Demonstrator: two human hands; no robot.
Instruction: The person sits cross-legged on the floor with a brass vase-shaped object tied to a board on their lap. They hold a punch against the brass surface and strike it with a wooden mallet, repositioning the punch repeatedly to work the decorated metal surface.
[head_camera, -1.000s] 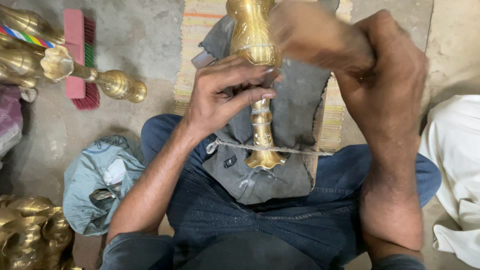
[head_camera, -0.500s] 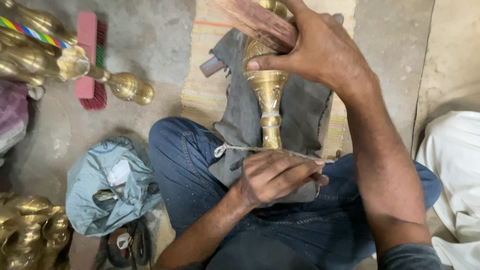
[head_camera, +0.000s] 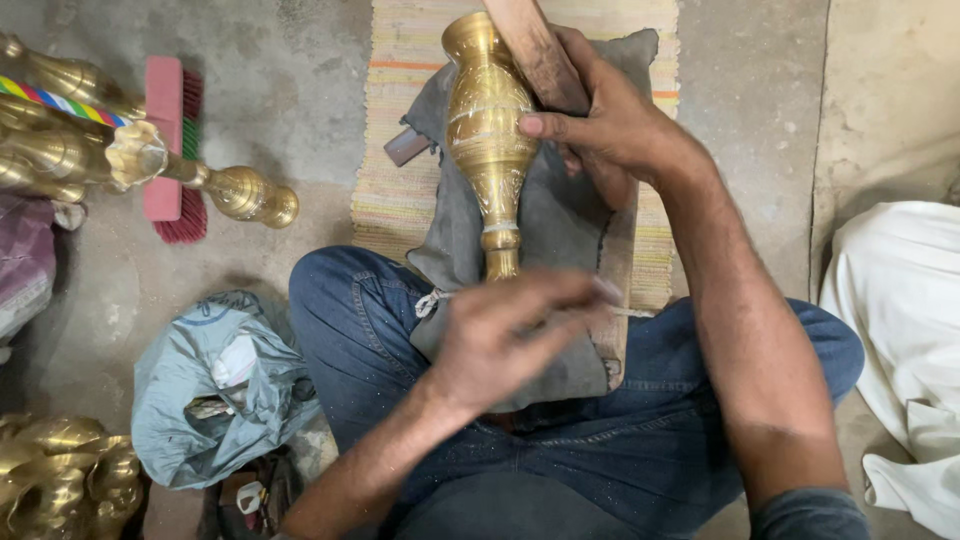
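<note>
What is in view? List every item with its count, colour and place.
brass vase: one, gold, lying on the cloth in front of the person
cloth: one, grey, across the lap and mat
wooden tool: one, brown, against the vase
woven mat: one, striped pale, on the floor
brush: one, pink with red bristles, floor at left
brass pieces: several, gold, left edge and bottom left corner
plastic bag: one, grey-blue, beside the left knee
white fabric: one, right edge
left hand: blurred, over the vase foot
right hand: gripping the wooden tool
</note>
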